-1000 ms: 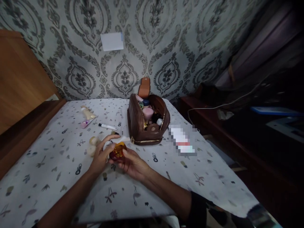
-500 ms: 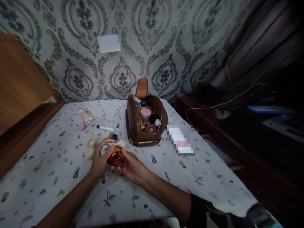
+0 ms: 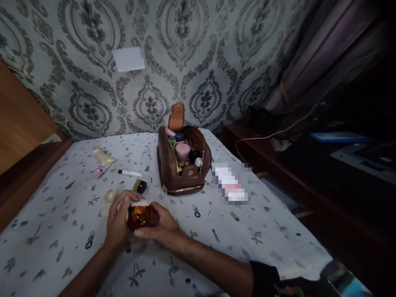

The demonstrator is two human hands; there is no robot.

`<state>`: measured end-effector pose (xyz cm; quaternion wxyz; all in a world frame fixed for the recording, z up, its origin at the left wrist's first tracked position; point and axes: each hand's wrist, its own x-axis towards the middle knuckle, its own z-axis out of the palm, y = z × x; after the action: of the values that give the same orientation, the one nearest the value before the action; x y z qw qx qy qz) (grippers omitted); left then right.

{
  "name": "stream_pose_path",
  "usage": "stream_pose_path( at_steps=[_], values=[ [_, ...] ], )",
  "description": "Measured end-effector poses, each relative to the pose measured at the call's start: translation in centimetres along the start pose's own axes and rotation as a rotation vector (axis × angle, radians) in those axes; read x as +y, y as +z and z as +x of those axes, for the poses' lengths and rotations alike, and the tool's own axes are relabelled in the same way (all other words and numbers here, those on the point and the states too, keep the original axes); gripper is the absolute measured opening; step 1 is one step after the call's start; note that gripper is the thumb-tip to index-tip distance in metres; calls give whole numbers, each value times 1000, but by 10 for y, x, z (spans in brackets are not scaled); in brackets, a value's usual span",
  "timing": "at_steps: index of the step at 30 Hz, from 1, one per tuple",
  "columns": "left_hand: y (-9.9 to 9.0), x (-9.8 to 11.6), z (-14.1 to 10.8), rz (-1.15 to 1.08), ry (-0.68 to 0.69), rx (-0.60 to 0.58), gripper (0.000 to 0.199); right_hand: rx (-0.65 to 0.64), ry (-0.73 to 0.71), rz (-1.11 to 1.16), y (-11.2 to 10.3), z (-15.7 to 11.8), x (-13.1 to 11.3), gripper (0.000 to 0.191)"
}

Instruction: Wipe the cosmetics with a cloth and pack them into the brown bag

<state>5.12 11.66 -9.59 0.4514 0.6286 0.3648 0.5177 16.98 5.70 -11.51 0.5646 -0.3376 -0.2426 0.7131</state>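
Between both hands is an amber-and-red glass bottle, with something white along its upper edge. My left hand wraps round the bottle's left side. On its right side, my right hand has the thumb along the bottom and the fingers behind. Just beyond them lies a black-capped jar. A round cream-coloured item is partly hidden behind my left hand. The open brown cosmetic bag stands farther back, holding a pink-lidded jar and several other containers.
A white tube with a black cap lies left of the bag, with a cream tube and a pink-purple tube beyond. A blurred-out flat item is on the patterned cloth at right. Wooden furniture borders the left.
Both hands have turned the bottle, so more of its amber side shows. My right thumb now lies along its lower edge. The view has shifted slightly, and the black-capped jar is less covered.
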Motion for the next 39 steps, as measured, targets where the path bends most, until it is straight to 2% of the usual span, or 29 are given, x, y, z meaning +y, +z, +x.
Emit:
stream_pose_path(
  at_steps=[4,9,11,16,19,21,25,33,39],
  values=[
    [2,0,1,42,-21,-12,41,33,2,-78,-2,1,-2,66],
    [-2,-2,4,217,2,68,49,47,32,-178,-7,1,-3,62],
    [-4,-3,4,247,-15,62,52,45,29,-194,-9,1,-2,61],
    [-6,-6,4,78,-107,67,53,31,7,-79,-9,3,1,57],
    [-6,-7,4,101,-43,57,55,-20,12,37,-10,5,3,60],
    [-6,-8,4,127,20,8,56,-40,18,78,-10,6,4,58],
    [-4,-6,4,67,71,-105,59,5,12,97,-9,5,3,59],
    [3,-4,6,-160,5,-7,58,-29,28,2,-6,4,5,48],
    [5,-5,9,-298,-137,71,61,-56,-16,-77,-9,4,5,48]
  ],
)
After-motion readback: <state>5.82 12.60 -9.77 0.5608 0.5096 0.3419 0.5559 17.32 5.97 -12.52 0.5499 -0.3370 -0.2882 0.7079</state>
